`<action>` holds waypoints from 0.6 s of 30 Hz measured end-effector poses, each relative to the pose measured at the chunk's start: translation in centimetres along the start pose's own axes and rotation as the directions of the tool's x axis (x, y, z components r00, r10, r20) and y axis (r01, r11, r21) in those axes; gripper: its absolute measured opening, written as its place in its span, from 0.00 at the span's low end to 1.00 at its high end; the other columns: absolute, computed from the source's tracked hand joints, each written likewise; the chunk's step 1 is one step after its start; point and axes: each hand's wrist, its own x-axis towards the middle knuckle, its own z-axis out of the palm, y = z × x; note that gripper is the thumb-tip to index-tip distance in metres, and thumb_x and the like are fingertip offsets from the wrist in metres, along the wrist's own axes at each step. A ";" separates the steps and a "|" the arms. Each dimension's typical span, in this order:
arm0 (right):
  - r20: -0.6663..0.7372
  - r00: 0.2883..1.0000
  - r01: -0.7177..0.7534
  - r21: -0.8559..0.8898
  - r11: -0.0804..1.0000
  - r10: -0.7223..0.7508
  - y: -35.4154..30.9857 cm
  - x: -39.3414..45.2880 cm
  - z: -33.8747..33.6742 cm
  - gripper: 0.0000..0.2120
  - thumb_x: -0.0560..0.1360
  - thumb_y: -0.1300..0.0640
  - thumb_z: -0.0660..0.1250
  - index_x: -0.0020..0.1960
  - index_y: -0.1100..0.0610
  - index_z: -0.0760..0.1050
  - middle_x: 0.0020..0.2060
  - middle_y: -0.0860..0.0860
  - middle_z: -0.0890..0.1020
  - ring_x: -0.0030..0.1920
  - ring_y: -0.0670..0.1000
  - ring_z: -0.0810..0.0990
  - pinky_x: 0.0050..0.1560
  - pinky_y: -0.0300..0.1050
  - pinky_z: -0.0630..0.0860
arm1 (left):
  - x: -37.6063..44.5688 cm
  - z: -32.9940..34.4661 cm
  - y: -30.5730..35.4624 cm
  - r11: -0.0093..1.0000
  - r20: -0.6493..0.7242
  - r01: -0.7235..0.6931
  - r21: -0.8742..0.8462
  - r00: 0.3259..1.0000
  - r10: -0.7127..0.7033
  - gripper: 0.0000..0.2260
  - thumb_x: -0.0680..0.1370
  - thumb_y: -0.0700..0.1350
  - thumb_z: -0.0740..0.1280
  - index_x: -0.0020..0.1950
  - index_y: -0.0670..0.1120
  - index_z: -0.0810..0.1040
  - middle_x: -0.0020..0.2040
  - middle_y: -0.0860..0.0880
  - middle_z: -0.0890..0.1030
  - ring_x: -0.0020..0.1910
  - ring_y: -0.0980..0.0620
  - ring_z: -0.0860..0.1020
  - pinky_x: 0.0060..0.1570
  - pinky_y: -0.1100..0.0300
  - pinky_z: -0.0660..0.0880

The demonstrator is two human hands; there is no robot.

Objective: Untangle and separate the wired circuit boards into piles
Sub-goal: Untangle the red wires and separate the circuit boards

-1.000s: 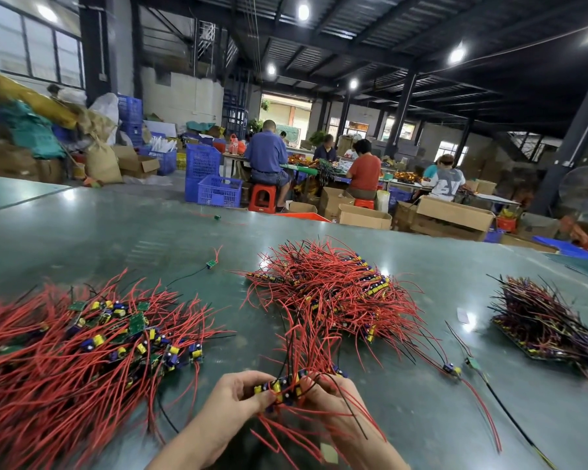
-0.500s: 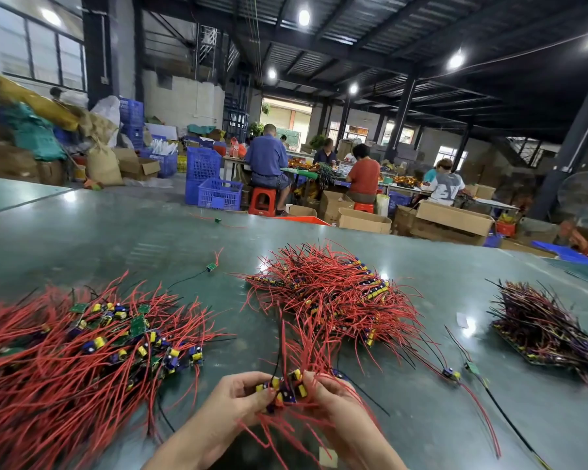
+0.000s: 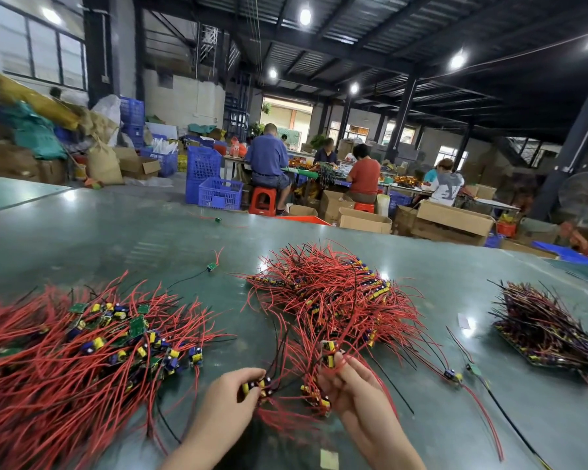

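On the green table (image 3: pixel 150 239) lies a tangled heap of red-wired circuit boards (image 3: pixel 340 296) in the middle. A wide spread pile of the same boards (image 3: pixel 82 347), with yellow and blue parts, fills the left. At the near edge my left hand (image 3: pixel 231 398) pinches a small board with a yellow and blue part. My right hand (image 3: pixel 353 388) grips a small bunch of boards with yellow parts. Red and black wires run from both hands up into the middle heap.
A darker stacked pile of boards (image 3: pixel 550 330) sits at the right. Loose single boards with wires lie at the right front (image 3: pixel 454 375) and further back (image 3: pixel 212 266). Beyond the table several people sit working among cardboard boxes (image 3: pixel 455 218) and blue crates (image 3: pixel 218 193).
My hands have drawn apart. The one bunch held between them is now split, a board in the left hand and several in the right, which has lifted slightly.
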 end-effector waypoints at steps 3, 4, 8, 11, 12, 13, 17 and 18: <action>0.001 0.998 0.057 -0.025 0.998 -0.057 -0.3 -0.1 -0.1 0.08 0.75 0.69 0.60 0.50 0.65 0.77 0.32 0.53 0.83 0.29 0.46 0.81 0.33 0.36 0.79 | 0.0 0.2 0.0 0.981 -0.075 -0.120 0.152 0.988 0.132 0.17 0.73 0.32 0.65 0.60 0.46 0.78 0.56 0.55 0.76 0.61 0.55 0.69 0.64 0.70 0.57; -0.004 0.997 0.078 -0.037 0.996 -0.078 -0.6 -0.3 0.2 0.08 0.75 0.69 0.61 0.50 0.64 0.78 0.33 0.53 0.84 0.31 0.46 0.82 0.33 0.35 0.79 | -0.1 0.0 0.4 0.981 -0.130 -0.140 0.136 0.979 0.158 0.17 0.73 0.33 0.64 0.59 0.46 0.77 0.56 0.56 0.75 0.61 0.55 0.68 0.65 0.68 0.57; -0.016 0.985 0.174 -0.010 0.985 -0.174 -1.4 -0.5 0.3 0.10 0.66 0.65 0.66 0.47 0.62 0.78 0.35 0.52 0.85 0.34 0.46 0.83 0.35 0.35 0.80 | -1.3 -1.0 2.0 0.976 -0.199 -0.194 0.101 0.957 0.211 0.03 0.70 0.47 0.61 0.41 0.56 0.72 0.30 0.59 0.75 0.34 0.61 0.72 0.35 0.68 0.65; 0.010 0.983 0.182 0.048 0.982 -0.183 -1.5 -0.2 -0.2 0.09 0.73 0.70 0.62 0.47 0.62 0.79 0.36 0.53 0.85 0.34 0.47 0.83 0.34 0.37 0.80 | -1.5 -1.0 1.7 0.976 -0.139 -0.103 0.191 0.982 0.131 0.11 0.76 0.50 0.60 0.34 0.50 0.68 0.23 0.54 0.73 0.22 0.55 0.67 0.25 0.60 0.59; 0.031 0.985 0.169 0.072 0.983 -0.171 -1.6 -0.3 -0.2 0.09 0.72 0.70 0.63 0.44 0.61 0.81 0.35 0.53 0.84 0.34 0.47 0.83 0.34 0.38 0.80 | -1.4 -0.8 1.6 0.976 -0.101 -0.090 0.198 0.989 0.111 0.12 0.76 0.49 0.61 0.33 0.49 0.69 0.23 0.53 0.74 0.23 0.54 0.69 0.28 0.57 0.63; 0.058 0.984 0.161 0.084 0.983 -0.166 -1.7 -0.3 -0.2 0.06 0.68 0.69 0.69 0.40 0.60 0.82 0.35 0.54 0.84 0.33 0.47 0.83 0.34 0.38 0.80 | -1.3 -0.6 1.6 0.986 -0.055 -0.080 0.148 0.995 0.089 0.12 0.76 0.48 0.61 0.33 0.48 0.70 0.25 0.53 0.77 0.26 0.54 0.72 0.31 0.54 0.67; 0.183 0.974 0.128 0.041 0.991 -0.133 -1.4 -0.7 0.2 0.25 0.39 0.59 0.85 0.35 0.59 0.84 0.35 0.56 0.84 0.33 0.50 0.83 0.33 0.41 0.80 | -1.1 0.0 2.4 0.962 0.074 -0.026 -0.273 0.996 0.048 0.08 0.74 0.42 0.65 0.35 0.46 0.76 0.39 0.49 0.83 0.44 0.53 0.79 0.47 0.61 0.71; 0.189 0.974 0.145 -0.088 0.985 -0.127 -1.3 -0.6 0.2 0.24 0.40 0.61 0.84 0.35 0.58 0.84 0.35 0.57 0.84 0.33 0.50 0.83 0.34 0.42 0.80 | -1.1 0.0 2.7 0.935 0.066 -0.012 -0.354 0.997 0.038 0.07 0.72 0.46 0.65 0.36 0.45 0.77 0.38 0.47 0.82 0.42 0.53 0.78 0.45 0.63 0.70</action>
